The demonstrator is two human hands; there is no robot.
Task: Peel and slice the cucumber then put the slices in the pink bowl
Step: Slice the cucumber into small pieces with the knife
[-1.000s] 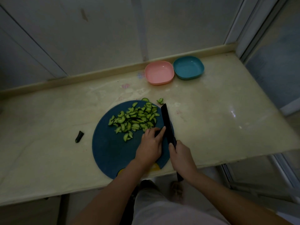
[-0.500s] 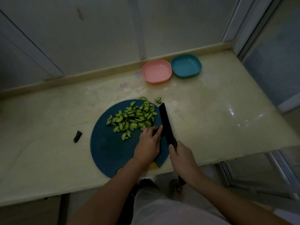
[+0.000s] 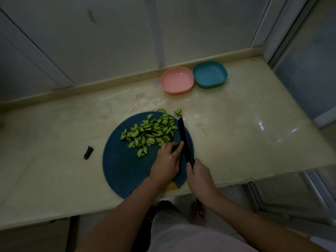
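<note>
I've L hand (image 3: 166,160) pinching cucumber stub (image 3: 174,149) steady beside knife (image 3: 184,137); R hand (image 3: 199,174) wrapped on handle for next cut.

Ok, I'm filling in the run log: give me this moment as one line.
phase: slicing; left hand: holds cucumber end on blue board; right hand: grips knife; slices: piled on board; pink bowl: empty

I'm seeing the cucumber slices (image 3: 151,132) lying in a loose green heap on the far half of the round blue board (image 3: 120,166), with a few strays (image 3: 178,112) sitting just past its far rim. The pink bowl (image 3: 177,80) is resting upright by the tabletop's back edge.
</note>
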